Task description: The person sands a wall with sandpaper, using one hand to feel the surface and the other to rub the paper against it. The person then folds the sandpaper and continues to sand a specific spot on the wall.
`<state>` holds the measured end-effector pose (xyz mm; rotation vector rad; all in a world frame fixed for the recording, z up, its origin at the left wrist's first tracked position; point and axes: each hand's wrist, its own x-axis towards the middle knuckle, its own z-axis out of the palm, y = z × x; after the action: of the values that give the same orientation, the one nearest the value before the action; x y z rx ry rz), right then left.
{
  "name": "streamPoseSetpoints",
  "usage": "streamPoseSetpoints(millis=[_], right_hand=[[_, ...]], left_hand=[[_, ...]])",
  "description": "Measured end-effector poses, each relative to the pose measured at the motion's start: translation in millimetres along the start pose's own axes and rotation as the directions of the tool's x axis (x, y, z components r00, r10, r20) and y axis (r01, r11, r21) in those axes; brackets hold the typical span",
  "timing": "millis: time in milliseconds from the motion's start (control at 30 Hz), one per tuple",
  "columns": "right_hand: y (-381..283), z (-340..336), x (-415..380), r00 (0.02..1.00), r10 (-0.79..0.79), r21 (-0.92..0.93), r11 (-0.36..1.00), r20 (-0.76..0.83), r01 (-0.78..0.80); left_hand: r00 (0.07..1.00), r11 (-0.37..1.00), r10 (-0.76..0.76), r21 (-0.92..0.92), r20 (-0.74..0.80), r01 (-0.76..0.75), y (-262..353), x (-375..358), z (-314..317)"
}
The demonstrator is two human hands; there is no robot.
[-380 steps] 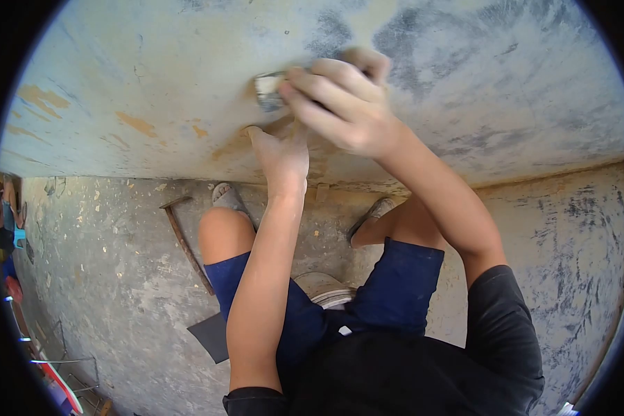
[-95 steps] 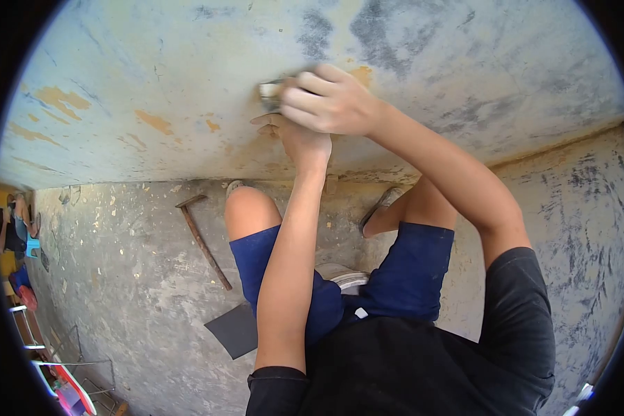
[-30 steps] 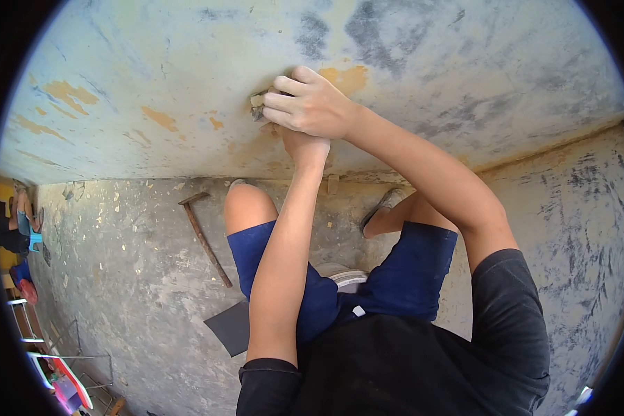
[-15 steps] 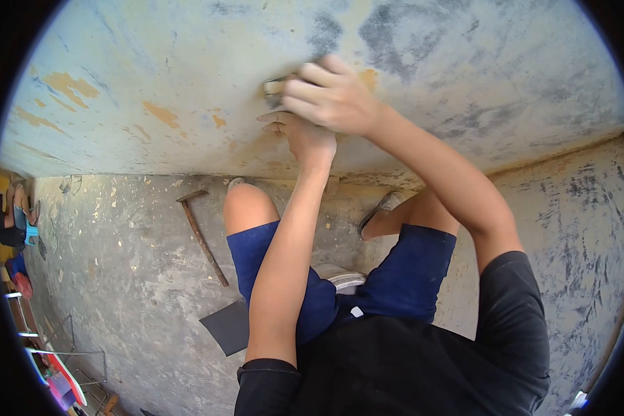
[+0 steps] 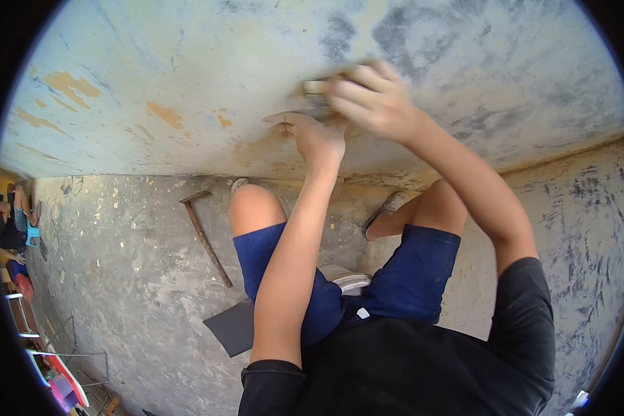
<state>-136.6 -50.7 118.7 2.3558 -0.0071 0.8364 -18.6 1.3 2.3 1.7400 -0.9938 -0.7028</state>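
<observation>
Item: small block [image 5: 315, 87], pale-ended, blurred; located at the wall [image 5: 208, 62], high in the view, in the grip of the right hand.

Right hand [image 5: 376, 99]: closed on the block, fingers curled over it, knuckles outward; blurred. The far side of the grip is hidden.

Left hand [image 5: 319, 141]: at the wall, just below the block and the right hand, with digits extended toward the left of the view. Its remaining fingers are partly hidden; whether it is wide or narrow, or holds anything, cannot be told.

Wall: pale, mottled, with ochre patches at left and below the hands, and dark grey smudges above and to the right.

Floor [image 5: 139, 277]: grey, worn, flecked with pale spots; meets the wall along a roughly level edge.

Hammer [image 5: 208, 240]: one, wooden-handled, lying on the floor to the left of the wearer's knee, head toward the wall.

Sheet [image 5: 230, 328]: one, dark grey, flat on the floor below the hammer, partly covered by the left arm.

Clothing: blue shorts [image 5: 414, 274], black shirt [image 5: 402, 367].

Far left edge: another person [image 5: 12, 225], beside a light-blue stool [image 5: 32, 236]; a red object [image 5: 23, 286] lies below them in the view.
</observation>
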Motion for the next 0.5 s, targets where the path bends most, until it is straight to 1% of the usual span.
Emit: streamPoseSetpoints(millis=[33,67,100,167,200,233,267,300,333,367,400,433,467,500], right_hand=[[-10.5,16.0,14.6,1.000,0.000,0.017,1.000,0.030,-0.001],[-16.1,24.2,21.7,0.998,-0.002,0.030,1.000,0.059,0.000],[-16.1,22.4,19.5,0.998,-0.002,0.024,1.000,0.061,0.001],[-15.8,20.9,15.9,0.998,-0.032,0.000,0.999,0.047,0.032],[-11.8,5.9,3.2,0.997,-0.027,-0.054,0.998,0.071,0.031],[-6.0,-13.1,-12.4,0.996,-0.010,-0.069,0.997,0.090,0.016],[0.8,-29.5,-25.7,0.994,0.004,-0.087,0.996,0.105,0.005],[4.5,-41.6,-38.4,0.994,-0.002,-0.088,0.996,0.106,0.012],[6.5,-52.0,-49.9,0.992,0.046,-0.131,0.991,0.115,-0.031],[8.9,-56.2,-58.8,0.988,0.099,-0.177,0.981,0.122,-0.076],[10.0,-56.0,-54.2,0.987,0.104,-0.182,0.980,0.126,-0.080],[8.1,-52.6,-41.7,0.990,0.109,-0.119,0.988,0.094,-0.098],[3.9,-44.5,-29.8,0.991,0.116,-0.052,0.992,0.059,-0.113],[-0.3,-25.4,-22.8,0.995,0.100,-0.011,0.995,0.032,-0.099]], left_hand=[[0.978,0.997,0.023,-0.078,0.207,-0.007,3.5,0.4,-6.8],[0.927,0.944,0.304,-0.057,-0.221,-0.324,0.9,-3.3,8.5],[0.926,0.943,0.308,-0.060,-0.220,-0.328,4.2,-5.0,7.2],[0.982,0.979,0.186,-0.079,-0.003,-0.186,6.4,-3.9,-1.6],[0.961,0.996,0.011,-0.092,0.275,0.015,2.9,1.3,-9.6],[0.961,0.995,0.010,-0.096,0.278,0.018,1.3,-2.7,-1.2],[0.999,0.999,-0.029,-0.026,0.033,0.029,-0.7,-7.3,12.9],[0.975,0.997,-0.049,0.039,-0.217,0.059,-1.2,-8.7,20.7],[0.996,0.999,-0.028,0.019,-0.088,0.030,0.2,-5.0,11.6],[0.996,1.000,-0.026,0.015,-0.087,0.028,3.7,-5.8,7.1],[0.998,0.996,-0.056,-0.070,-0.041,0.053,13.5,-11.1,-1.4],[0.997,0.986,-0.082,-0.148,0.010,0.083,17.1,-14.0,-5.8],[0.997,0.986,-0.080,-0.143,0.018,0.082,13.2,-10.8,-8.1],[0.992,0.983,-0.019,-0.181,0.122,0.041,6.5,-4.6,-10.4]])
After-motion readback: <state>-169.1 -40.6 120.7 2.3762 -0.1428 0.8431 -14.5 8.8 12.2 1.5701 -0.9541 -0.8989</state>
